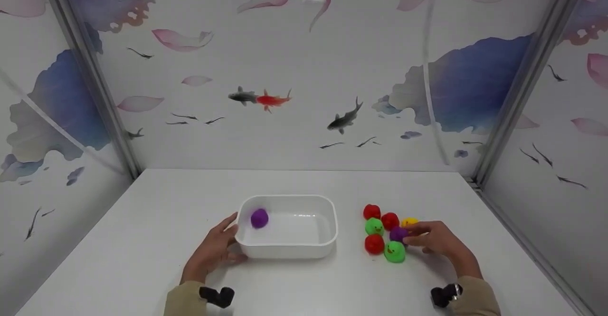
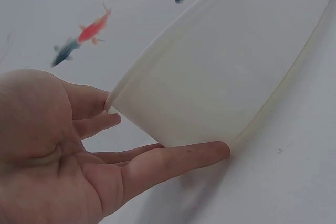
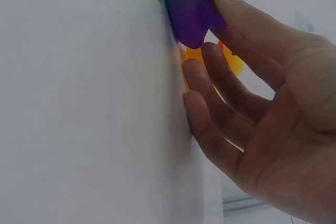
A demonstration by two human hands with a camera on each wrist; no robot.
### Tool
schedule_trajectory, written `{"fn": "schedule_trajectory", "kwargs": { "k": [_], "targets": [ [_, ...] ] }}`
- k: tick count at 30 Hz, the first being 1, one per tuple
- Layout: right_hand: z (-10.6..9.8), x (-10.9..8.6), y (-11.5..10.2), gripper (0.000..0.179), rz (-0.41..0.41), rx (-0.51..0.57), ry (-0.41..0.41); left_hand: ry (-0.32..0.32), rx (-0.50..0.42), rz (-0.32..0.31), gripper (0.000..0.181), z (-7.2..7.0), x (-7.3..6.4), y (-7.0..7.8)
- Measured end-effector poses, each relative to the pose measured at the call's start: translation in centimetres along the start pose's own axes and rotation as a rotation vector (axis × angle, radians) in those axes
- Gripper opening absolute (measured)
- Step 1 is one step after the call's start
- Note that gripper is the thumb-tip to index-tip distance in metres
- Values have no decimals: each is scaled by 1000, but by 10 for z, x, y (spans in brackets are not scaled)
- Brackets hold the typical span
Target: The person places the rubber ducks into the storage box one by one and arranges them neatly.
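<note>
Seven ducks (image 1: pixel 374 244): clustered on the table (image 1: pixel 118 249), right of the tub (image 1: pixel 287 252); three red, two green, one yellow, one purple.
Purple duck (image 1: pixel 397 234): right side of the cluster, at my right fingertips.
Right hand (image 1: pixel 437 240): my thumb and forefinger pinch the purple duck; other fingers loosely bent. Can't tell how firm.
Pinch: looks to be on one edge only. Could slip or spin out if I squeeze off-centre.
Near green duck (image 1: pixel 394 252): touching purple or just beside it, can't tell. A sideways drag could knock it over.
Yellow duck (image 1: pixel 409 222): just beyond my fingers. A trailing knuckle could bump it.
Left hand (image 1: pixel 216 245): grips the tub's left end, fingers by the rim, thumb low at the near corner.
Tub: one purple toy (image 1: pixel 259 218) inside, left end. Uneven push from me could skid the tub and roll the toy.
</note>
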State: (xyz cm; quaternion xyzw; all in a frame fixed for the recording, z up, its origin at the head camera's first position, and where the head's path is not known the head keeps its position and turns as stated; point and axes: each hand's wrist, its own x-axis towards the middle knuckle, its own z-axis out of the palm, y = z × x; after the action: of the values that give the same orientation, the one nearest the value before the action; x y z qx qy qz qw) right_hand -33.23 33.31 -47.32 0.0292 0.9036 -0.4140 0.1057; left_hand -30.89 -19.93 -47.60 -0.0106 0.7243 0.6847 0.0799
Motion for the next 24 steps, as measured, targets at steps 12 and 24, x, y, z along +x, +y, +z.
{"fn": "schedule_trajectory", "kwargs": {
  "k": [12, 24],
  "targets": [
    [-7, -4, -6, 59, 1, -2, -11, -14, -19, -15, 56, 3, 2, 0],
    [-11, -15, -28, 58, -112, 39, 29, 4, 7, -11, 54, 3, 0, 0]
  ]
}}
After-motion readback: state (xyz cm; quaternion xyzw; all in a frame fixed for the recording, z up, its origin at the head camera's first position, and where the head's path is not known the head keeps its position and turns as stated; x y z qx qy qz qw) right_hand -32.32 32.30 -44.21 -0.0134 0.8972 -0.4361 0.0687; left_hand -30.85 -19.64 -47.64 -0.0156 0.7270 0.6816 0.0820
